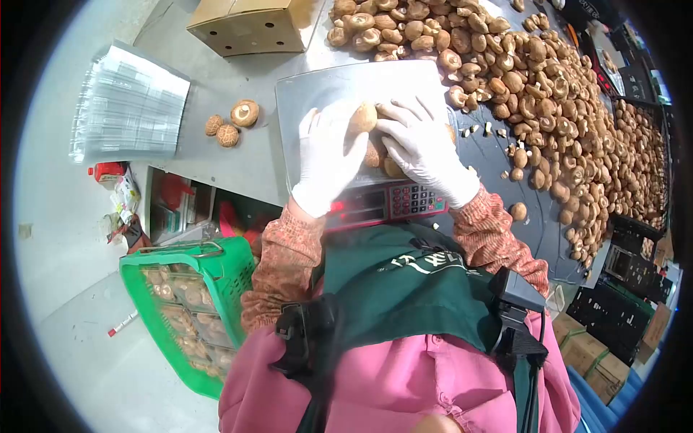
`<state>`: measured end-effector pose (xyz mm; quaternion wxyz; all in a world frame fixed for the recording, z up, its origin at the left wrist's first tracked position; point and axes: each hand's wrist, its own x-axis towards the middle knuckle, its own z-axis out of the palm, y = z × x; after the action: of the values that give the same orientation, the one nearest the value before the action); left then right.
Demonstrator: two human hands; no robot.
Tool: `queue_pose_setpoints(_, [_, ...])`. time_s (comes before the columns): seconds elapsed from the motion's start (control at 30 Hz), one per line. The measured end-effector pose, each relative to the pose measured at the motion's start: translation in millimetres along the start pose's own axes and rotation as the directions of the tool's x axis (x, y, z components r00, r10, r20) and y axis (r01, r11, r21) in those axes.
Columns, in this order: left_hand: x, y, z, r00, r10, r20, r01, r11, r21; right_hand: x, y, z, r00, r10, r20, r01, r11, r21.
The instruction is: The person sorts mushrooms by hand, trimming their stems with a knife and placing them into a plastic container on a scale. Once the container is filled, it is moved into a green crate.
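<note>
My hands wear white gloves and are over the silver platform point(303, 90) of a weighing scale. A brown shiitake mushroom point(364, 117) sits between the thumb and fingers of my left hand point(326, 155), which is closed around it. My right hand point(422, 148) is beside it, palm down, fingers spread, its fingertips near that same mushroom. Below, more shiitake mushrooms point(374, 156) lie on the platform, partly hidden by my hands. The scale's keypad point(416, 199) and red-lit display point(357, 208) face me.
A large heap of shiitake mushrooms point(548, 108) covers the right side of the table. Left of the scale lie a few loose mushrooms point(227, 136) and stacked clear plastic trays point(133, 105). A cardboard box point(249, 32) stands behind. A green basket point(234, 278) with packed mushrooms is low at left.
</note>
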<state>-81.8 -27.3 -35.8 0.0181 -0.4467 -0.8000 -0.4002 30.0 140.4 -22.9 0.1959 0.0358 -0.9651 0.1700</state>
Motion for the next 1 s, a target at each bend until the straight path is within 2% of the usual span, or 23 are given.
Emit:
queue_pose_setpoints(0.03, [-0.6, 1.9, -1.6, 0.999, 0.033, 0.015, -0.034, 0.993, 0.115, -1.4, 1.2, 0.1, 1.0, 0.003, -0.013, -0.003, 1.0, 0.013])
queue_pose_setpoints(0.13, [-1.0, -0.9, 0.9, 0.998, 0.03, 0.052, -0.04, 0.978, 0.204, -3.2, 2.2, 7.6, 0.996, 0.033, -0.077, -0.029, 0.998, 0.052])
queue_pose_setpoints(0.17, [0.1, -1.1, 1.1, 0.997, 0.03, 0.067, -0.045, 0.971, 0.233, -3.7, 2.1, 7.8, 0.994, 0.09, -0.065, -0.084, 0.992, 0.095])
queue_pose_setpoints(0.23, [-1.3, -4.1, 1.8, 0.995, 0.017, 0.103, -0.044, 0.962, 0.269, -6.9, 0.2, 8.3, 0.979, 0.203, -0.03, -0.195, 0.964, 0.18])
queue_pose_setpoints(0.33, [-1.7, -9.7, -0.7, 0.985, 0.063, 0.163, -0.103, 0.962, 0.254, -5.9, 5.4, 6.0, 0.977, 0.207, 0.05, -0.212, 0.933, 0.291])
queue_pose_setpoints(0.37, [-2.8, -10.1, -1.1, 0.979, 0.088, 0.184, -0.131, 0.963, 0.236, -6.7, 3.4, 6.5, 0.985, 0.172, 0.028, -0.174, 0.961, 0.213])
queue_pose_setpoints(0.43, [-4.5, -8.8, 0.3, 0.983, 0.066, 0.172, -0.097, 0.979, 0.177, -5.1, -0.7, 7.9, 0.996, 0.093, -0.01, -0.092, 0.995, 0.047])
queue_pose_setpoints(0.47, [-5.3, -8.4, 0.8, 0.984, 0.056, 0.167, -0.081, 0.986, 0.147, -5.6, -0.5, 5.6, 0.998, 0.064, -0.025, -0.062, 0.994, 0.091])
queue_pose_setpoints(0.5, [-5.6, -10.7, -1.3, 0.993, -0.017, 0.121, 0.024, 0.998, -0.056, -7.3, 1.0, 1.9, 0.998, 0.039, -0.04, -0.033, 0.99, 0.135])
queue_pose_setpoints(0.57, [-6.7, -17.1, -10.1, 0.978, -0.19, 0.082, 0.206, 0.867, -0.454, -14.8, 13.3, -2.8, 0.997, 0.002, -0.076, 0.015, 0.973, 0.228])
queue_pose_setpoints(0.6, [-8.1, -14.9, -14.4, 0.958, -0.286, 0.002, 0.213, 0.71, -0.672, -16.0, 19.5, -13.7, 0.99, 0.134, -0.049, -0.106, 0.919, 0.379])
queue_pose_setpoints(0.63, [-6.5, -21.7, -28.4, 0.957, -0.285, -0.048, 0.19, 0.746, -0.638, -15.9, 24.3, -28.6, 0.967, 0.255, -0.001, -0.218, 0.828, 0.516])
queue_pose_setpoints(0.7, [-18.6, -38.5, -50.3, 0.926, -0.371, -0.074, 0.229, 0.705, -0.671, -22.4, 32.6, -48.2, 0.887, 0.458, -0.067, -0.349, 0.757, 0.552])
queue_pose_setpoints(0.77, [-28.2, -38.8, -71.0, 0.88, -0.464, -0.105, 0.294, 0.704, -0.646, -36.2, 43.5, -59.8, 0.82, 0.568, -0.069, -0.377, 0.628, 0.681])
queue_pose_setpoints(0.8, [-36.0, -45.5, -76.9, 0.878, -0.466, -0.111, 0.298, 0.713, -0.635, -41.8, 41.9, -67.3, 0.761, 0.643, -0.087, -0.452, 0.621, 0.641])
queue_pose_setpoints(0.9, [-54.8, -51.5, -79.6, 0.823, -0.541, -0.172, 0.344, 0.717, -0.606, -66.0, 52.2, -61.6, 0.637, 0.753, -0.167, -0.496, 0.565, 0.659])
queue_pose_setpoints(1.0, [-53.9, -38.4, -66.3, 0.79, -0.587, -0.175, 0.405, 0.714, -0.571, -81.2, 56.2, -45.3, 0.587, 0.79, -0.175, -0.475, 0.511, 0.716])
